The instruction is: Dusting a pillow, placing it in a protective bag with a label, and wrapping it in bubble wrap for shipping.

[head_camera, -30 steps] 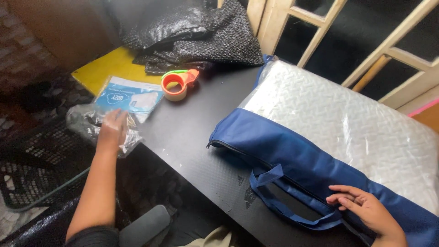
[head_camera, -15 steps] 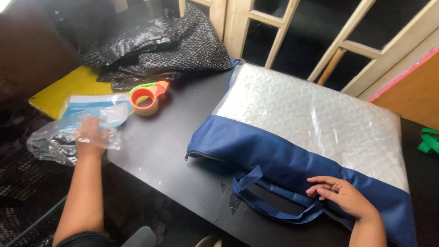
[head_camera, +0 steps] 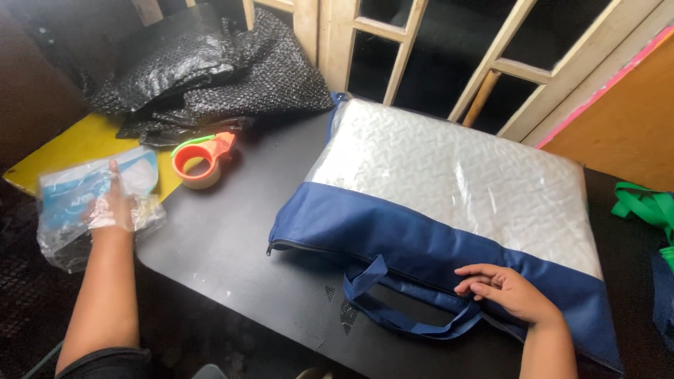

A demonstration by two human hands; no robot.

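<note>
L hand [head_camera: 111, 205] now lies flat, fingers spread, on the clear plastic packet [head_camera: 84, 203] at the worktop's [head_camera: 232, 253] left edge, no grip closed. R hand [head_camera: 507, 289] stays loose & released on the blue bag [head_camera: 393, 235] by its handle [head_camera: 400, 319], near the front edge.

- The single head camera is looking steeply down from above the person's own arms, close over the black table [head_camera: 232, 260].
- It is facing forward, away from the body, toward the wooden frame [head_camera: 400, 56] beyond both hands.
- The left hand [head_camera: 112, 207] is sitting near the left edge, the right hand [head_camera: 505, 291] low at right.
- No second view is sharing the scene.
</note>
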